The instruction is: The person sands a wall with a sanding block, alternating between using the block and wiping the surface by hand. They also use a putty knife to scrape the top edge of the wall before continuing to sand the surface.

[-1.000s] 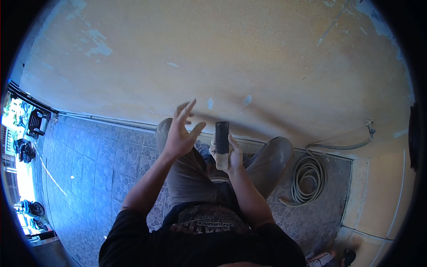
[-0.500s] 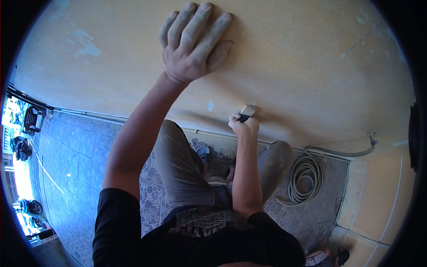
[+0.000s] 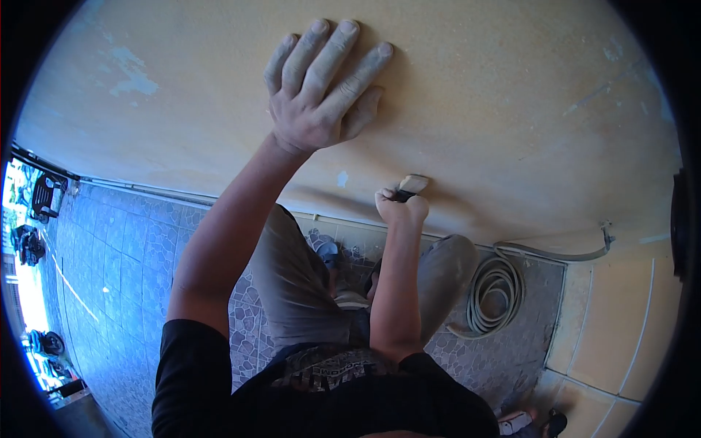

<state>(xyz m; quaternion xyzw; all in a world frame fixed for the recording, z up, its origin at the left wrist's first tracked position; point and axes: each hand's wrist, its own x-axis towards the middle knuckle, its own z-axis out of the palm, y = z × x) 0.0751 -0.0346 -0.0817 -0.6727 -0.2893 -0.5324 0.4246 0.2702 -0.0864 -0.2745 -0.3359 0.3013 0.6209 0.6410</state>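
Fingers spread, my left hand lies against the yellowish wall, its dusty back facing me. Lower down and to the right, my right hand is closed around a small flat tool with a dark grip and a pale, wide head. The head meets the wall; I cannot tell whether it is a blade or bristles. A small pale patch marks the wall left of the tool.
A coiled hose lies on the patterned floor tiles at the right, its end rising to a wall tap. At the left edge stands a dark chair, with motorbikes beyond. Part of another person shows at the bottom right.
My left hand appears slightly lower and further right in the view, still flat on the wall. The tool's pale head has turned and shows wider in my right hand.
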